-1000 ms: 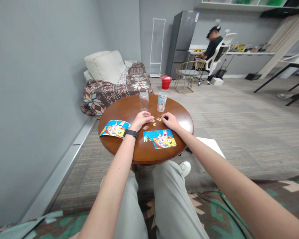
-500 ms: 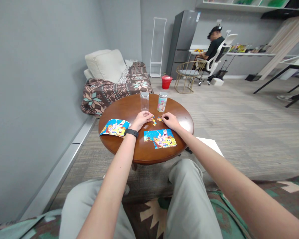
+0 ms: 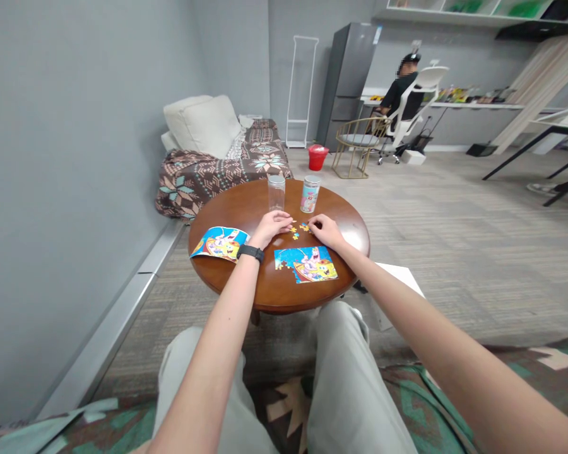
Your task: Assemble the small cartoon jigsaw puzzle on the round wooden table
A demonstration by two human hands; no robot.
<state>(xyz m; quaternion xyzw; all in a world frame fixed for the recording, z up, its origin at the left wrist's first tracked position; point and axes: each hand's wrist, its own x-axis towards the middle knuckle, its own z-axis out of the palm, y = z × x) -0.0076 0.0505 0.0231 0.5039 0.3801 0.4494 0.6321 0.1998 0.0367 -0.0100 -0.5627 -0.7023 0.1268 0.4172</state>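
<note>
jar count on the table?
2, both upright on the far side of the table: a clear jar just beyond the left hand, and a printed jar to its right. No others visible.

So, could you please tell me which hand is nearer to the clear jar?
Left: the left hand is just in front of the clear jar, on the person's side, while the right hand is farther off, toward the right.

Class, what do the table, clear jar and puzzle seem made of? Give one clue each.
Table: probably varnished wood; brown, with a glossy reflection.
Clear jar: glass or plastic, see-through; can't tell which.
Puzzle: likely printed card; thin, flat, with interlocking edges.
</note>
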